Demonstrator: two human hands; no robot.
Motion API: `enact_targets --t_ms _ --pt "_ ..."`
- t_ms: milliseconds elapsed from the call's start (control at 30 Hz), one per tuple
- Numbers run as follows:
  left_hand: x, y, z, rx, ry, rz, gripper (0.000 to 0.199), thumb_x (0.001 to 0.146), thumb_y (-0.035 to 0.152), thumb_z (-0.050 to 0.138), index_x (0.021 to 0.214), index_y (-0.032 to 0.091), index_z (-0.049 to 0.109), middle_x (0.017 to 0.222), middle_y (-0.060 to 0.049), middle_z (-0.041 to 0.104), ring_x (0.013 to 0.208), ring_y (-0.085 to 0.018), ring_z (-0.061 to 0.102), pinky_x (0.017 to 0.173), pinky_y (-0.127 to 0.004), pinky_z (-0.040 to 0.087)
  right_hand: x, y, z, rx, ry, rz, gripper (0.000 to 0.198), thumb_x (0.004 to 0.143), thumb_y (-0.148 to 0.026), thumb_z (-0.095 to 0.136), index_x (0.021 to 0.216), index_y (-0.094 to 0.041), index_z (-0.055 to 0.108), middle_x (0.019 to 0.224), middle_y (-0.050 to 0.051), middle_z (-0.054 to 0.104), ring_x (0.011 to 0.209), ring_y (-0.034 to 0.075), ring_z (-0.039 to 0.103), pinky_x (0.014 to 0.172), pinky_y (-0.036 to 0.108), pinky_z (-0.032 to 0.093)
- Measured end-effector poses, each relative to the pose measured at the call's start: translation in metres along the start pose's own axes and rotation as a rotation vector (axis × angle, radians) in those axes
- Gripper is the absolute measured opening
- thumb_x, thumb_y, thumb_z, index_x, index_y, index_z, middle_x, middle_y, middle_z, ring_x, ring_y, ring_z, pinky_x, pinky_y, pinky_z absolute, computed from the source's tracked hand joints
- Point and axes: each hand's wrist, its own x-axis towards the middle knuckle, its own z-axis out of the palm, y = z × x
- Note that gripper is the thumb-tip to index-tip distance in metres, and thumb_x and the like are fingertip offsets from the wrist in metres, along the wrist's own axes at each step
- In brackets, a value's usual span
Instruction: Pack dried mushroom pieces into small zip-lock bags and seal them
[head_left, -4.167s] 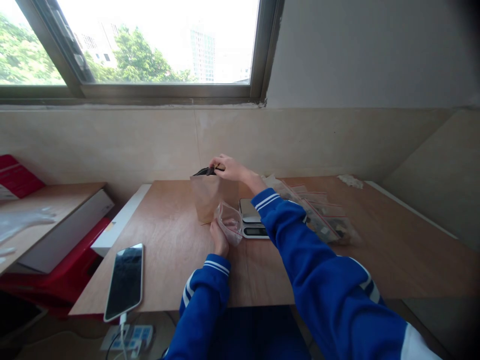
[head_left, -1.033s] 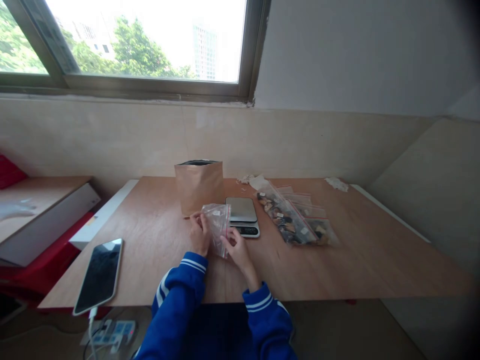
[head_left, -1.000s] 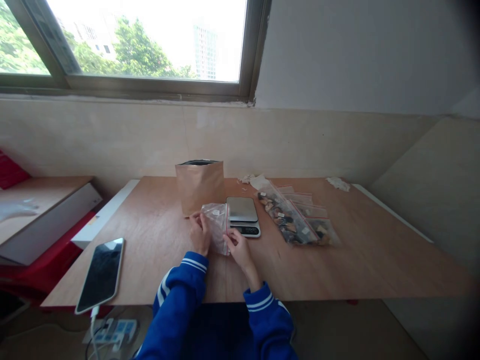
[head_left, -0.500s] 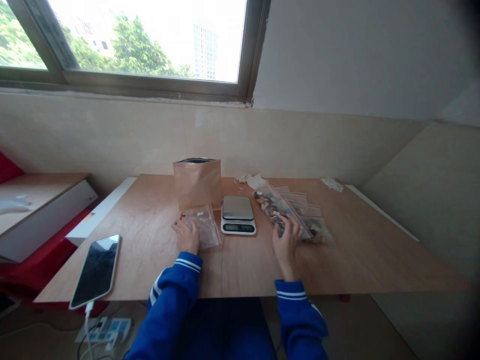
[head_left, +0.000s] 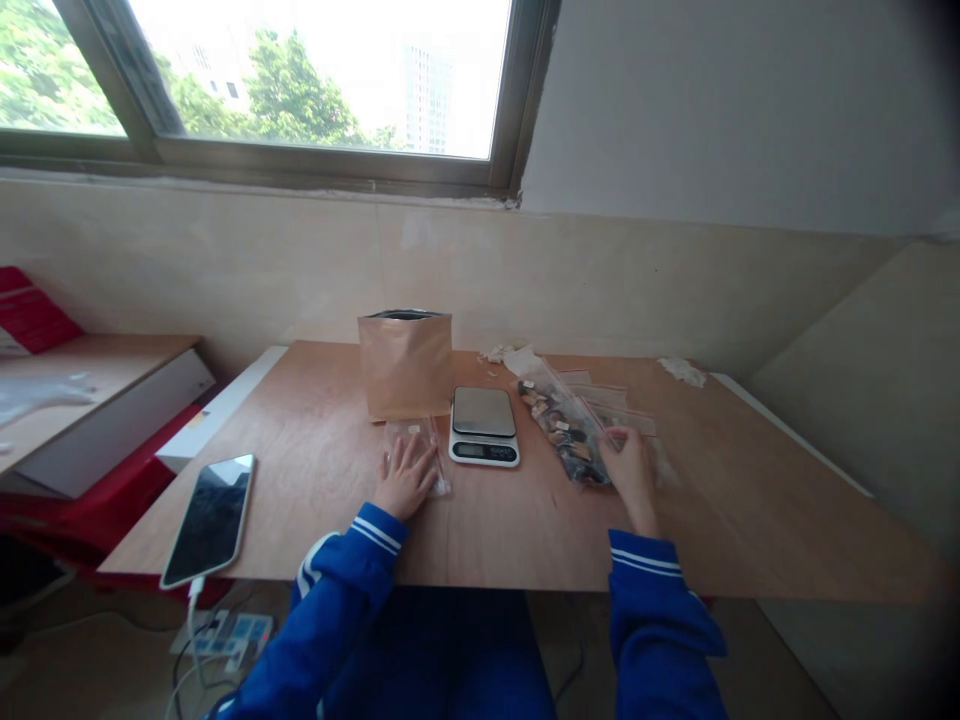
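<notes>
My left hand (head_left: 407, 477) lies flat with its fingers spread on a clear zip bag (head_left: 441, 487), which looks empty. Just behind that bag stands a brown kraft pouch (head_left: 406, 368), upright with its mouth open. My right hand (head_left: 632, 460) has its fingers bent and pinched at the red-striped edge of a filled zip bag (head_left: 559, 425). Dark and tan pieces show inside that bag; I cannot tell what they are. More zip bags (head_left: 611, 397) lie under and behind it. Between my hands sits a white kitchen scale (head_left: 484, 428) with a bare metal plate.
A phone (head_left: 210, 520) with a charging cable lies at the table's left edge. White scraps (head_left: 497, 354) lie behind the scale, and another white scrap heap (head_left: 682, 372) is at the back right. A lower side table (head_left: 112, 420) stands to the left, a power strip (head_left: 232, 637) below.
My left hand has moved right and flattened onto the clear bag. My right hand has shifted right, from the filled bag's lower part to its red-striped edge. The view has turned slightly left.
</notes>
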Motion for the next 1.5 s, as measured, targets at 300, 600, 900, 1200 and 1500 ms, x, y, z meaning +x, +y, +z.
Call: enact_targets --t_ms 300,600,900,1200,1500 --pt "-0.007 -0.022 -0.013 -0.116 -0.063 0.078 0.050 0.086 0.027 0.060 0.133 0.039 0.053 0.150 -0.005 0.042 0.142 -0.032 0.030 0.112 -0.063 0.011 -0.003 -0.004 0.000 -0.085 -0.118 0.102 0.020 0.081 -0.028 0.049 0.087 -0.015 0.064 0.092 0.017 0.064 0.095 0.033 0.059 0.077 0.044 0.043" --pt "-0.047 0.082 -0.091 -1.210 -0.319 0.467 0.036 0.093 0.040 0.049 0.121 0.020 0.058 0.106 -0.009 0.068 0.097 -0.021 0.065 0.091 -0.036 0.048 -0.051 -0.131 -0.096 0.404 -0.103 -0.326 0.010 0.087 -0.032 0.044 0.087 -0.023 0.049 0.082 0.005 0.062 0.072 0.022 0.061 0.065 0.030 0.043" --pt "-0.047 0.090 -0.073 -1.535 0.156 0.019 0.029 0.088 0.049 0.055 0.086 0.020 0.050 0.084 0.001 0.053 0.083 -0.013 0.056 0.081 -0.026 0.048 -0.110 -0.187 -0.091 0.713 -0.504 -0.539 0.015 0.097 -0.029 0.038 0.097 -0.024 0.052 0.092 0.006 0.063 0.085 0.021 0.063 0.073 0.031 0.048" --pt "-0.031 0.064 -0.046 -1.516 0.162 -0.078 0.035 0.087 0.051 0.054 0.096 0.018 0.060 0.096 -0.007 0.065 0.096 -0.021 0.062 0.088 -0.033 0.050 -0.116 -0.193 -0.054 1.032 -0.634 -0.320 0.022 0.092 -0.043 0.052 0.093 -0.022 0.058 0.089 0.004 0.068 0.083 0.019 0.066 0.076 0.029 0.052" --pt "-0.036 0.060 -0.054 -1.317 0.145 0.064 0.034 0.091 0.051 0.045 0.088 0.020 0.056 0.078 -0.002 0.060 0.075 -0.016 0.059 0.072 -0.028 0.050 -0.111 -0.190 -0.051 1.139 -0.744 -0.221 0.034 0.089 -0.050 0.054 0.075 -0.019 0.058 0.071 0.001 0.064 0.068 0.015 0.062 0.066 0.025 0.051"
